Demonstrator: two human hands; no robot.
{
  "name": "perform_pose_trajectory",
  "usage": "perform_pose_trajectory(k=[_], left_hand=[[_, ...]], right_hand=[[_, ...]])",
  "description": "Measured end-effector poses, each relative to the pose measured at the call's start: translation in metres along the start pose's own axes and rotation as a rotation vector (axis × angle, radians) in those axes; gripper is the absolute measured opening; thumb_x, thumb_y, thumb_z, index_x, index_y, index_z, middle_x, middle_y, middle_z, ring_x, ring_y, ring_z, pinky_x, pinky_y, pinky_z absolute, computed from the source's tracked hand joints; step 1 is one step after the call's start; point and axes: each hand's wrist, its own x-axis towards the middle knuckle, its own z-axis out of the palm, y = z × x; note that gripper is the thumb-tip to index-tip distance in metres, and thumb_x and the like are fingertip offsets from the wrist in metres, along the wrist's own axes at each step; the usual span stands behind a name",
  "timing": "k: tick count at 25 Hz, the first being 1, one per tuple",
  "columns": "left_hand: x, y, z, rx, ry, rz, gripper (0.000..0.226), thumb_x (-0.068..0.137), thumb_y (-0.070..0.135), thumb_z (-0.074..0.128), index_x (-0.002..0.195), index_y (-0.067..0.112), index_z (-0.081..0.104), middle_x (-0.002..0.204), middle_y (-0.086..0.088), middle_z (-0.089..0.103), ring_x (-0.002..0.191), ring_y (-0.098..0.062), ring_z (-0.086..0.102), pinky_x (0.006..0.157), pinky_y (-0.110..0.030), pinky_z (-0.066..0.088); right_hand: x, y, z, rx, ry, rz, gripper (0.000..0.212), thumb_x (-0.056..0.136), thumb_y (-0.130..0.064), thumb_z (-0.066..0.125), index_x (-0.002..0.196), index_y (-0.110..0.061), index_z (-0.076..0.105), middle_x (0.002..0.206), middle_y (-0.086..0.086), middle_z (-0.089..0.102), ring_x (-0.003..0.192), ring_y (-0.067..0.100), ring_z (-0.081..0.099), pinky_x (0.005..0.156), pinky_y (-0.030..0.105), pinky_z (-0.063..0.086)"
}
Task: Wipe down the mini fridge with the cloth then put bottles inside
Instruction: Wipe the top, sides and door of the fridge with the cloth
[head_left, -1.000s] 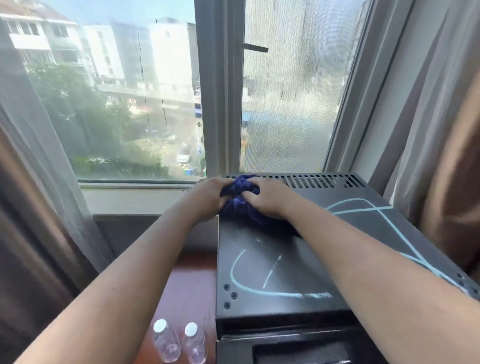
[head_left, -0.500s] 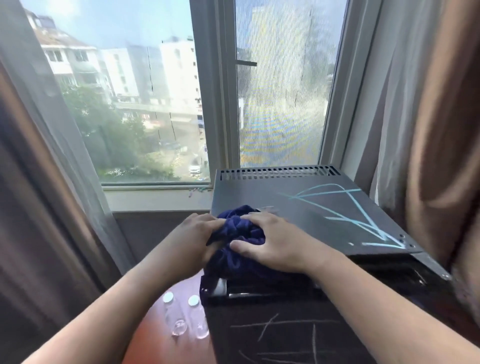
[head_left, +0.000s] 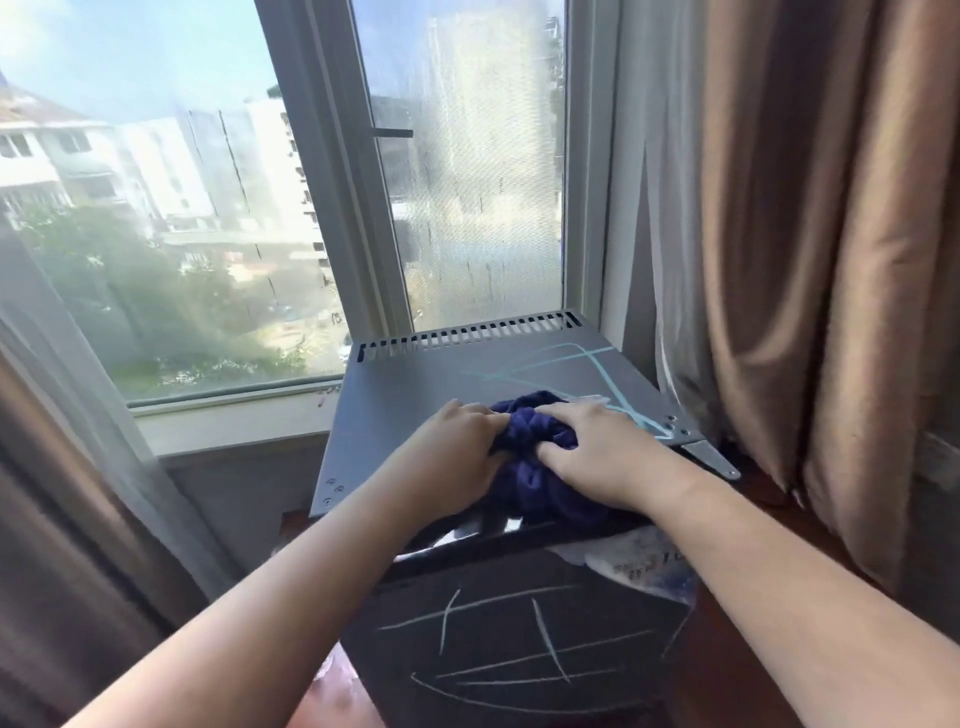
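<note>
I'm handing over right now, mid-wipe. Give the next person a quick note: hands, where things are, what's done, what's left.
Left hand and right hand both press the bunched blue cloth onto the mini fridge top, near its front right.
Done: the top's left part looks free of marks.
Left: chalk lines remain on the top's back right, and more chalk scribbles cover the front door. Then load the bottles; none are in view now.
</note>
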Motion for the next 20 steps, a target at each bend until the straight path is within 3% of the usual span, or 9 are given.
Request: perform_pose_trajectory(k=[4,7,10,15,20], left_hand=[[0.066,0.039,0.016,0.082,-0.063,0.092,0.017,0.094,0.018,0.053,0.100,0.010,0.066,0.107,-0.012,0.069,0.102,-0.034,0.061,0.090,-0.042,0.046],[0.106,0.043,0.023,0.123,-0.121,0.114,0.016,0.094,0.017,0.053,0.101,0.010,0.066,0.107,-0.012,0.071,0.101,-0.035,0.063,0.079,-0.036,0.047],[0.139,0.023,0.028,0.085,-0.156,0.109,0.017,0.095,0.017,0.053,0.102,0.010,0.067,0.104,-0.013,0.071,0.098,-0.035,0.063,0.076,-0.036,0.046],[0.203,-0.028,0.041,0.080,-0.188,0.084,0.014,0.093,0.011,0.054,0.100,0.008,0.066,0.103,-0.014,0.071,0.098,-0.034,0.064,0.079,-0.039,0.048],[0.261,-0.084,0.056,0.074,-0.176,0.032,0.018,0.091,0.009,0.056,0.107,0.011,0.065,0.107,-0.014,0.070,0.102,-0.035,0.063,0.083,-0.039,0.051]], right_hand=[[-0.001,0.050,-0.028,-0.018,0.151,0.139,0.034,0.091,-0.031,0.060,0.124,-0.034,0.069,0.130,0.001,0.070,0.122,0.026,0.061,0.092,0.028,0.042],[0.017,0.069,-0.033,-0.036,0.195,0.192,0.030,0.092,-0.030,0.058,0.119,-0.030,0.071,0.128,0.002,0.071,0.120,0.028,0.061,0.087,0.026,0.039],[0.052,0.078,-0.037,-0.070,0.189,0.253,0.028,0.091,-0.033,0.057,0.114,-0.030,0.072,0.121,0.003,0.074,0.116,0.029,0.063,0.084,0.025,0.039],[0.134,0.083,-0.032,-0.108,0.176,0.278,0.031,0.093,-0.032,0.052,0.117,-0.023,0.070,0.128,0.007,0.070,0.120,0.032,0.062,0.096,0.033,0.046],[0.218,0.092,-0.025,-0.144,0.155,0.323,0.032,0.096,-0.033,0.051,0.120,-0.020,0.067,0.131,0.012,0.067,0.121,0.033,0.060,0.091,0.033,0.044]])
